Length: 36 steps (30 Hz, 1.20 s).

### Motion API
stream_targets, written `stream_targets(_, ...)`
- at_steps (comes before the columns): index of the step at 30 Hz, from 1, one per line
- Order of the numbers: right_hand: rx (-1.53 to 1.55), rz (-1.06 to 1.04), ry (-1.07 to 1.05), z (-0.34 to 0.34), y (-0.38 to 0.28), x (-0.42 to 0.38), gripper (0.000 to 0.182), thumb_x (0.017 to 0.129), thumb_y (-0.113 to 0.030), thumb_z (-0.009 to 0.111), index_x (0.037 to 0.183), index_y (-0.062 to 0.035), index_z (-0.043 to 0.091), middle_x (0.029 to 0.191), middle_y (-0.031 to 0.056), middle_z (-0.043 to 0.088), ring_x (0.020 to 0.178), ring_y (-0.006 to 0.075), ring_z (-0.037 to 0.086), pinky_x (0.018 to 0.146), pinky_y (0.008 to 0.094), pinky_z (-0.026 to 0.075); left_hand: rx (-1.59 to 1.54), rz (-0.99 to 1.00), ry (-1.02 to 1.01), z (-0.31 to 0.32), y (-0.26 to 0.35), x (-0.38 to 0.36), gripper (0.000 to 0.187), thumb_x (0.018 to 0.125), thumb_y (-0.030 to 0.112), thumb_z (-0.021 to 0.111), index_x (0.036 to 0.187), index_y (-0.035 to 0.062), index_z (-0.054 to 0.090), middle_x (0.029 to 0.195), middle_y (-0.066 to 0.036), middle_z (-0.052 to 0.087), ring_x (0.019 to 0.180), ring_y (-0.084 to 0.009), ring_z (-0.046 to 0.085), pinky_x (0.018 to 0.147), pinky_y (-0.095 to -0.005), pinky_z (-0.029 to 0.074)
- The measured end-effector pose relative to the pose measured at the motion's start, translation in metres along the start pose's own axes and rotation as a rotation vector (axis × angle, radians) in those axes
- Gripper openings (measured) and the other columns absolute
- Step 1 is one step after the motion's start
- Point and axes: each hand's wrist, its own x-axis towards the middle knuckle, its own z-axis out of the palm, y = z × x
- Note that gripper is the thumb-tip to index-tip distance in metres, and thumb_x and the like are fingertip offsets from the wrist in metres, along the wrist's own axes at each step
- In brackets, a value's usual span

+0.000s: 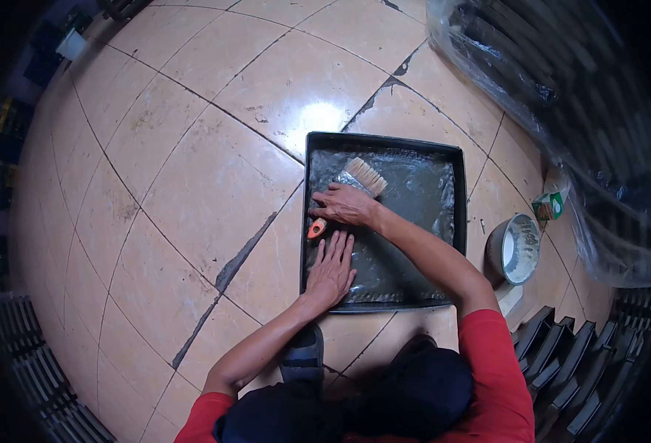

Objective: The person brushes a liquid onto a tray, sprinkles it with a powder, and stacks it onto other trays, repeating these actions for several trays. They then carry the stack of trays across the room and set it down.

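A black, shallow square tray [459, 199] lies on the floor in front of my feet, its bottom covered by a dark, shiny, wrinkled sheet [407, 244]. My right hand [345, 204] is closed around a wide paintbrush [362, 177] over the tray's left part. The brush's pale bristles point to the upper right, and its orange handle end sticks out below my fingers. Just beneath it, my left hand [331, 272] rests flat on the sheet near the left wall, fingers stretched out and holding nothing.
Right of the tray stands a bucket [515, 249] with white material inside. Beside it is a small green box [548, 206]. Clear plastic sheeting [539, 96] covers dark stacked items at upper right. More black stacked pieces [576, 362] stand at lower right. The tiled floor [193, 170] has cracks.
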Motion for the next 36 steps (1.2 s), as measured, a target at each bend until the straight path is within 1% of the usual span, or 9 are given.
stream_targets(3, 0.04, 0.024, -0.066, -0.002, 0.001, 0.005, 0.022, 0.095, -0.02, 0.052, 0.112, -0.0185, 0.066, 0.111, 0.0056, 0.057, 0.096, 0.0176, 0.065, 0.085, 0.0341, 0.047, -0.007, -0.02, 0.013, 0.002, 0.0, -0.001, 0.079, 0.094, 0.029, 0.059, 0.155, -0.0045, 0.021, 0.16, -0.026, 0.022, 0.152, -0.0387, 0.017, 0.123, -0.0521, 0.013)
stream_targets(9, 0.024, -0.018, 0.09, 0.009, 0.0, -0.002, 0.017, 0.094, -0.021, 0.053, 0.104, -0.0146, 0.065, 0.112, 0.0053, 0.057, 0.1, 0.0171, 0.063, 0.088, 0.0337, 0.046, -0.006, -0.051, -0.03, 0.004, -0.001, 0.001, 0.082, 0.095, 0.032, 0.06, 0.156, -0.0039, 0.018, 0.161, -0.028, 0.018, 0.152, -0.0397, 0.016, 0.123, -0.052, 0.015)
stream_targets(12, 0.071, 0.043, 0.049, 0.012, -0.005, 0.001, 0.017, 0.093, -0.02, 0.053, 0.105, -0.0142, 0.065, 0.112, 0.0052, 0.057, 0.1, 0.0172, 0.062, 0.089, 0.0335, 0.045, -0.002, -0.043, -0.019, 0.006, -0.001, 0.001, 0.082, 0.095, 0.032, 0.06, 0.156, -0.0039, 0.018, 0.161, -0.028, 0.018, 0.152, -0.0401, 0.016, 0.123, -0.0521, 0.015)
stream_targets(15, 0.045, -0.011, 0.052, 0.007, -0.007, 0.005, 0.019, 0.092, -0.019, 0.053, 0.106, -0.0148, 0.066, 0.112, 0.0047, 0.057, 0.099, 0.0174, 0.062, 0.089, 0.0335, 0.046, -0.015, -0.059, -0.046, 0.008, -0.004, 0.0, 0.082, 0.095, 0.032, 0.06, 0.156, -0.0038, 0.018, 0.161, -0.028, 0.018, 0.152, -0.0402, 0.016, 0.123, -0.0523, 0.016)
stream_targets(19, 0.034, 0.003, 0.108, 0.01, -0.005, -0.001, 0.015, 0.091, -0.019, 0.054, 0.1, -0.014, 0.065, 0.109, 0.0042, 0.056, 0.099, 0.0169, 0.063, 0.089, 0.0333, 0.046, -0.024, -0.057, -0.019, 0.007, -0.005, 0.002, 0.082, 0.095, 0.032, 0.06, 0.156, -0.0031, 0.018, 0.16, -0.028, 0.019, 0.151, -0.0404, 0.017, 0.122, -0.0523, 0.018)
stream_targets(22, 0.036, 0.015, -0.043, 0.005, -0.004, -0.001, 0.022, 0.091, -0.019, 0.054, 0.109, -0.0121, 0.064, 0.113, 0.0057, 0.056, 0.099, 0.0181, 0.061, 0.09, 0.0344, 0.045, -0.025, -0.06, -0.018, 0.009, -0.004, 0.003, 0.083, 0.095, 0.032, 0.061, 0.157, -0.0025, 0.018, 0.16, -0.028, 0.02, 0.151, -0.0405, 0.018, 0.122, -0.0522, 0.019)
stream_targets(25, 0.036, -0.011, -0.017, 0.004, -0.005, 0.003, 0.02, 0.091, -0.018, 0.053, 0.107, -0.0116, 0.064, 0.113, 0.0054, 0.056, 0.099, 0.018, 0.061, 0.09, 0.0346, 0.045, -0.026, -0.071, -0.027, 0.011, -0.007, 0.004, 0.083, 0.094, 0.032, 0.061, 0.157, -0.0021, 0.018, 0.16, -0.028, 0.02, 0.151, -0.0404, 0.018, 0.121, -0.0521, 0.02)
stream_targets(28, 0.05, -0.024, 0.192, 0.012, -0.003, 0.0, 0.019, 0.091, -0.018, 0.054, 0.106, -0.0113, 0.063, 0.113, 0.0059, 0.056, 0.099, 0.0182, 0.061, 0.089, 0.0342, 0.045, -0.033, -0.079, -0.027, 0.012, -0.009, 0.002, 0.082, 0.094, 0.032, 0.061, 0.157, -0.0017, 0.019, 0.16, -0.027, 0.02, 0.151, -0.0402, 0.018, 0.121, -0.0519, 0.02)
stream_targets(36, 0.032, -0.034, -0.004, -0.002, 0.001, 0.005, 0.021, 0.09, -0.018, 0.054, 0.107, -0.0102, 0.063, 0.116, 0.0066, 0.057, 0.099, 0.0173, 0.062, 0.091, 0.0329, 0.046, -0.012, -0.074, -0.007, 0.013, -0.009, 0.004, 0.081, 0.094, 0.031, 0.061, 0.157, 0.0003, 0.02, 0.16, -0.026, 0.022, 0.15, -0.0401, 0.021, 0.12, -0.0511, 0.023)
